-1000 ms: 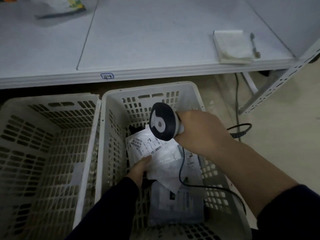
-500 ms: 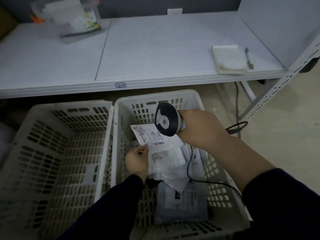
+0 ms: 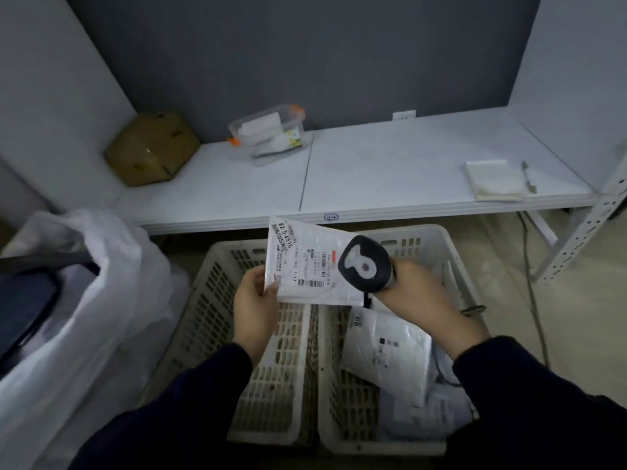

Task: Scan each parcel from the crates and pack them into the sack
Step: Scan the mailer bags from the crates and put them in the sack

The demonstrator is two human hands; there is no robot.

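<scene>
Holding the white parcel (image 3: 305, 266) by one edge only is the main risk. The left hand (image 3: 254, 310) pinches its left margin between thumb and fingers, so the thin mailer could sag or slip and drop back into the right crate (image 3: 437, 239). It hangs above that crate's left rim, over the seam with the left crate (image 3: 210, 300).

The right hand (image 3: 417, 293) is wrapped round the handle of the scanner (image 3: 366, 264). The scanner's head sits close over the parcel's right part and hides some of the label. The small barcode near the parcel's near edge lies just left of the head, so I judge the beam may miss it, or the crinkled film may spoil the read.

Another parcel (image 3: 386, 354) lies inside the right crate. The sack (image 3: 112, 300) stands well to the left of the right crate, past the left crate, so a loose carry could drop the parcel short.

The parcel faces label-up and is tilted a little. Its big printed code runs along the left edge, from the far side toward the near side. Its long axis seems to run left to right across the right crate's rim, but the scanner covers its right end, so that is uncertain.
</scene>
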